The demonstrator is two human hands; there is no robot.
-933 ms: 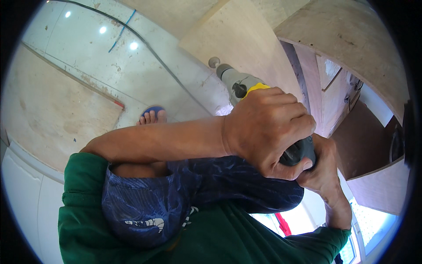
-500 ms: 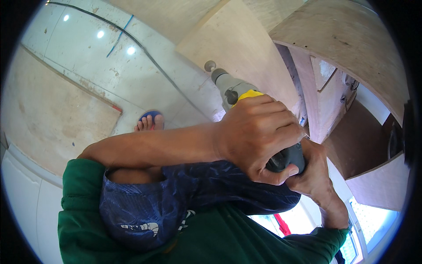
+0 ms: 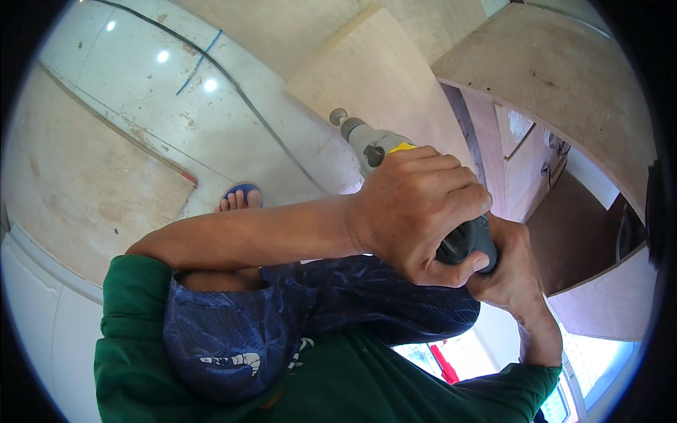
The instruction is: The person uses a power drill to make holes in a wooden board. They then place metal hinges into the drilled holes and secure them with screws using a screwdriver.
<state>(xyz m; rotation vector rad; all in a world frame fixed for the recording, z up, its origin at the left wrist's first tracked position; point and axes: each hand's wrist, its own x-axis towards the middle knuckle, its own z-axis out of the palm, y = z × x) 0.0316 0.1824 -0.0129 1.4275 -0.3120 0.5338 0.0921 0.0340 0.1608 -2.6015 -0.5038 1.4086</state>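
Note:
A power drill (image 3: 369,143) with a grey nose, a yellow patch and a black rear lies aslant in my two hands, pointing to the upper left. Over the top of its body my left hand (image 3: 425,215) is closed, thumb near the black back end. My right hand (image 3: 509,264) wraps the rear from the right side; most of its fingers are hidden behind the tool. In the chuck sits a round, flat-headed boring bit (image 3: 338,116). This bit shows at the edge of a pale wooden panel (image 3: 388,67); whether it touches the wood I cannot tell.
To the right stands a wooden cabinet carcass (image 3: 550,70) with open compartments. Another wooden board (image 3: 92,176) lies at left. A black cable (image 3: 240,92) crosses the white tiled floor, with a thin blue strip (image 3: 201,62) beside it. My sandalled foot (image 3: 241,197) rests there.
The drill's rear and both hands have shifted slightly right in the picture. The bit sits slightly lower in the picture. My grip looks the same.

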